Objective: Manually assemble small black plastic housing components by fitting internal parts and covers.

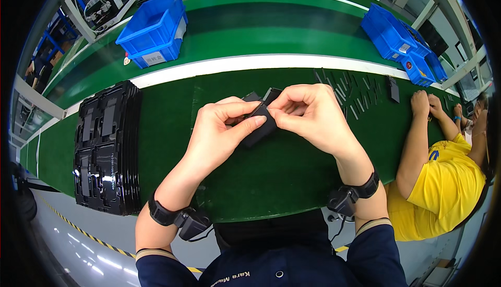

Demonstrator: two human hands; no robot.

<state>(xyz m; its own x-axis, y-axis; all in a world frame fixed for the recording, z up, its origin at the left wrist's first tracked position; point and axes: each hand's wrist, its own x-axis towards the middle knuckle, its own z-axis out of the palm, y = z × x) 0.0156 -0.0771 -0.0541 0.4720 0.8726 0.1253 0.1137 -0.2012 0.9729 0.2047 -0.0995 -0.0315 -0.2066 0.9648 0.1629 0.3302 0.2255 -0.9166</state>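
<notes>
In front of me, just above the green work surface, my left hand [216, 127] is closed, thumb and index finger pinching a dark grey flat rectangular block [260, 134]. From the other side, my right hand [310, 112] pinches at the block's upper edge, fingertips close to the left thumb. A dark strip [271, 95] with a lighter edge sticks up between the two hands. Whether it is joined to the block, and exactly what the right fingertips grip, is hidden by the fingers.
Black moulded trays [107, 148] are stacked at left. Several thin strips [355, 94] lie right, near a small dark block [393, 89]. Blue bins [154, 28] stand far left, more blue bins [389, 33] far right. A person in a yellow shirt [443, 188] works at right.
</notes>
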